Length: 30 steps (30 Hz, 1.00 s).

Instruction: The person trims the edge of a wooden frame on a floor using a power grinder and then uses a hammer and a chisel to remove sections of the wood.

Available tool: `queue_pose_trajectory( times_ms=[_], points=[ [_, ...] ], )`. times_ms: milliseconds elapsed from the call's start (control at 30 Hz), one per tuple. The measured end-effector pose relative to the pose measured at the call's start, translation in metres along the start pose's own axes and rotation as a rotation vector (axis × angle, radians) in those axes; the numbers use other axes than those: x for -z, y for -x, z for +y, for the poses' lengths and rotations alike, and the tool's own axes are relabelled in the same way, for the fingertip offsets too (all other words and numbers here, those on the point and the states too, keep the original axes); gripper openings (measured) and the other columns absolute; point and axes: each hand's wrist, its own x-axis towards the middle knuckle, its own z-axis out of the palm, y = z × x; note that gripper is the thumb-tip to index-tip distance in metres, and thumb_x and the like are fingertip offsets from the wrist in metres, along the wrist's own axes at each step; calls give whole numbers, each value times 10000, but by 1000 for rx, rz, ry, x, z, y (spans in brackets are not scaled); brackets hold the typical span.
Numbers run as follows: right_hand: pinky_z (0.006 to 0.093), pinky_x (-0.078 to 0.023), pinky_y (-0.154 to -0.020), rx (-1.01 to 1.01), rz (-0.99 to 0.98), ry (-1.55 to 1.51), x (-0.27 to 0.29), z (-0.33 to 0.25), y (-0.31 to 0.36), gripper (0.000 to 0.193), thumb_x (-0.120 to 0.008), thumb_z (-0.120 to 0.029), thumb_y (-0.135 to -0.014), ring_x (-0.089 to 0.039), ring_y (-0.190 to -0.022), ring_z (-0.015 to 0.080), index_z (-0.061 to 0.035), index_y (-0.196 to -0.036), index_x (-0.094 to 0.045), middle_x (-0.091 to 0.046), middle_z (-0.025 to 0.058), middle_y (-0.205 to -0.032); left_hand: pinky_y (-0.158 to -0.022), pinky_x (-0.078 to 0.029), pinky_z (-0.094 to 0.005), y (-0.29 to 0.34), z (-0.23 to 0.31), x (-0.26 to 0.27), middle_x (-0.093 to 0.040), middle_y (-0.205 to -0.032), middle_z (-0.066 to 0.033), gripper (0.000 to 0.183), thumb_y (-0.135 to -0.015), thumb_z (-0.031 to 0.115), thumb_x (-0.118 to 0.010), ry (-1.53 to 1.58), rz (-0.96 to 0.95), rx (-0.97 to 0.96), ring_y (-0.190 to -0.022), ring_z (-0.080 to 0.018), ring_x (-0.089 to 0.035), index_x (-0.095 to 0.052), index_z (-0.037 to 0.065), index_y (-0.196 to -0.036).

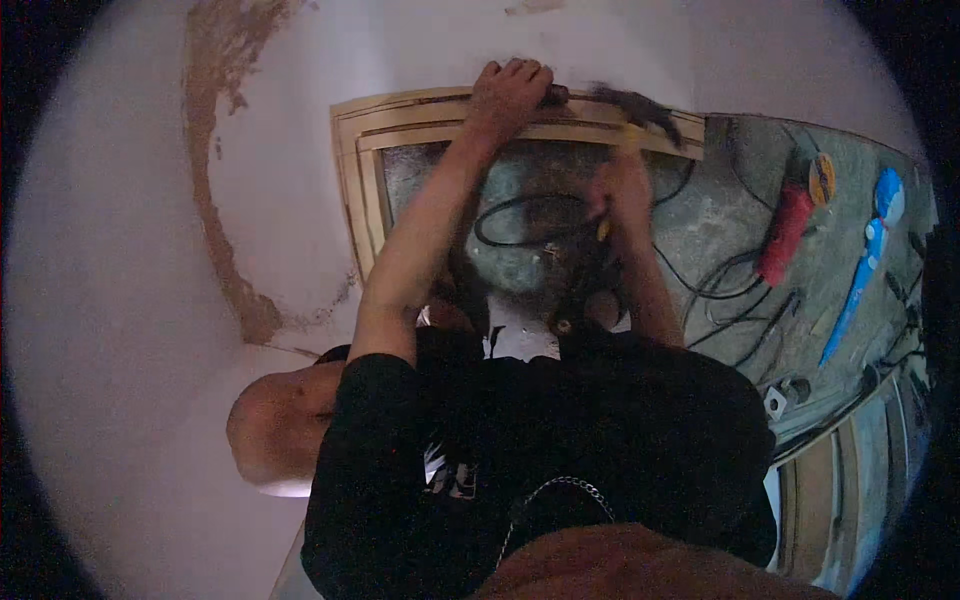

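My left hand (510, 95) is closed at the top rail of a pale wooden frame (420, 125), which stands against the wall. From its right side pokes the end of a short dark object (556, 95); the fingers hide the rest, so its kind does not show. My right hand (622, 190), smeared by motion, grips a hammer (640, 108) by its yellowish handle. The dark hammer head is level with the rail, to the right of my left hand and apart from it.
A black cable (530, 240) loops across the grey floor (715, 235) below the frame. Off to the right lie a red power tool (785, 230) with a yellow-orange disc and a long blue object (868, 270). Wooden boards (830, 500) are at the lower right. The pale wall (285, 190) has brown patches.
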Motion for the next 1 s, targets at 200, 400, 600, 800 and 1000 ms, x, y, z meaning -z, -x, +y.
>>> queue_pose_trajectory(
  times_ms=[200, 400, 600, 800, 1000],
  points=[
    [285, -394, -342, -62, -108, 47, -13, 6, -8, 281, -372, -363, -1031, -408, -361, 135, -93, -967, -413, -409, 17, -565, -749, -473, -381, 11, -16, 10, -625, -940, -17, 376, -742, 412, -692, 38, -72, 58, -905, -202, -619, -601, 145, -991],
    [292, -385, -313, -49, -119, -1, -17, 9, -6, 280, -368, -356, -1031, -421, -354, 145, -86, -969, -405, -426, 23, -564, -740, -471, -376, 11, -18, 20, -617, -902, -21, 388, -727, 430, -694, 56, -18, 75, -891, -206, -616, -593, 132, -954],
    [283, -380, -312, -26, -108, 30, -32, 16, -6, 304, -375, -379, -1027, -412, -355, 136, -85, -955, -410, -411, 21, -567, -767, -470, -383, 22, -38, 27, -603, -927, -39, 287, -766, 281, -678, 114, -38, 67, -901, -231, -604, -566, 119, -975],
    [286, -384, -311, -207, -178, 127, -36, 19, -6, 306, -387, -394, -1021, -412, -362, 128, -95, -953, -399, -396, 13, -577, -791, -474, -392, 26, -42, 23, -604, -927, -54, 315, -765, 308, -676, 149, -48, 63, -920, -246, -603, -563, 110, -983],
    [289, -364, -324, -27, -184, -21, -39, 21, -10, 289, -379, -379, -1025, -400, -356, 149, -101, -961, -426, -410, 21, -565, -830, -465, -390, 29, -56, 26, -602, -950, -59, 393, -762, 393, -686, 176, -72, 92, -957, -237, -599, -557, 102, -993]
  ],
)
